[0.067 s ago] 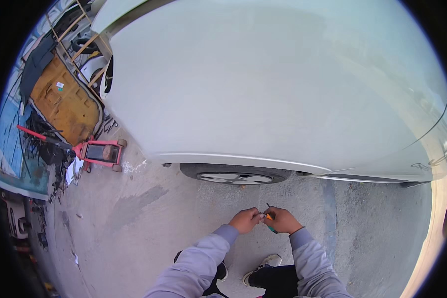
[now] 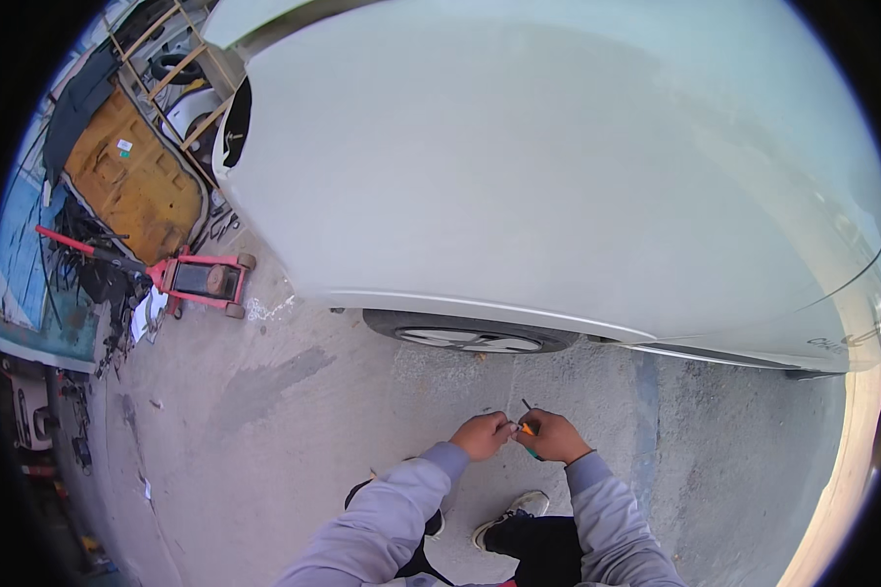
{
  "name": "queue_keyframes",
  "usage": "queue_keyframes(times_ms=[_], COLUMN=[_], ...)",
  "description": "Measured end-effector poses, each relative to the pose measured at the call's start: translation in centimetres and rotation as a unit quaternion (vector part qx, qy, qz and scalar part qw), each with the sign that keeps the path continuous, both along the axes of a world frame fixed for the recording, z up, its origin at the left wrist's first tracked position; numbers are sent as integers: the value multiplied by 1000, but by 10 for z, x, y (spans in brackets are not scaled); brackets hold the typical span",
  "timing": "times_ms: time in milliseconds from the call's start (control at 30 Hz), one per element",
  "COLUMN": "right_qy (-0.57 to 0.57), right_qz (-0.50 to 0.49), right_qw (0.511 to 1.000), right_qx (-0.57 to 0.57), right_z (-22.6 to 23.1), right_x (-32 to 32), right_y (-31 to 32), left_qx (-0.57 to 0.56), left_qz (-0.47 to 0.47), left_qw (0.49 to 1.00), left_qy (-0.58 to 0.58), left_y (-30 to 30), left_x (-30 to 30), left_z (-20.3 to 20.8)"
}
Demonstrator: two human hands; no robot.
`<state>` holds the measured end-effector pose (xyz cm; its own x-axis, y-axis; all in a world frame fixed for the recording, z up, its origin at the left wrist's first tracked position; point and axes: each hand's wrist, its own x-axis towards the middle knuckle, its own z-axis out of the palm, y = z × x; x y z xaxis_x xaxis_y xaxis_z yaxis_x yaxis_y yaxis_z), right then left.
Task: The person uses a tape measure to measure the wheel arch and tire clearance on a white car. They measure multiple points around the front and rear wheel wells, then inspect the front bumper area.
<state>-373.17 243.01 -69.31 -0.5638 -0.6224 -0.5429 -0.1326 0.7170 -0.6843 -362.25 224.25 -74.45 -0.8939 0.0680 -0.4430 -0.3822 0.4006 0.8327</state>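
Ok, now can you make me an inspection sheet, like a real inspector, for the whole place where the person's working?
Surface: grey ground with a darker patch.
Things in hand: small orange-and-green tool, mostly covered by fingers.
Clutter: red floor jack, brown panel and white sheet, all at the left.
Hands: right hand closed around the tool; left hand close beside it, its grip too small to tell.
Cables: dark tangled strands at the left, possibly wires.
Surroundings: pale car ahead, one wheel showing; wooden frame at upper left.
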Motion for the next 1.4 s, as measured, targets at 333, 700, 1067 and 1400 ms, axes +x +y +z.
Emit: queue_keyframes(times_ms=[333, 700, 1067, 1400], right_qy=[-228, 10, 80, 69], right_qz=[448, 447, 406, 353], right_qw=[816, 812, 880, 916], right_qx=[285, 375, 232, 177], right_z=[160, 339, 469, 509], right_x=[182, 131, 94, 10], right_y=[-9, -160, -425, -633], left_qx=[46, 25, 40, 9], left_qz=[-139, 376, 526, 585], left_qw=[947, 879, 773, 724], left_qy=[-285, -291, -352, -365], left_y=[38, -67, -247, -473], left_x=[269, 398, 498, 450], left_z=[155, 266, 334, 444])
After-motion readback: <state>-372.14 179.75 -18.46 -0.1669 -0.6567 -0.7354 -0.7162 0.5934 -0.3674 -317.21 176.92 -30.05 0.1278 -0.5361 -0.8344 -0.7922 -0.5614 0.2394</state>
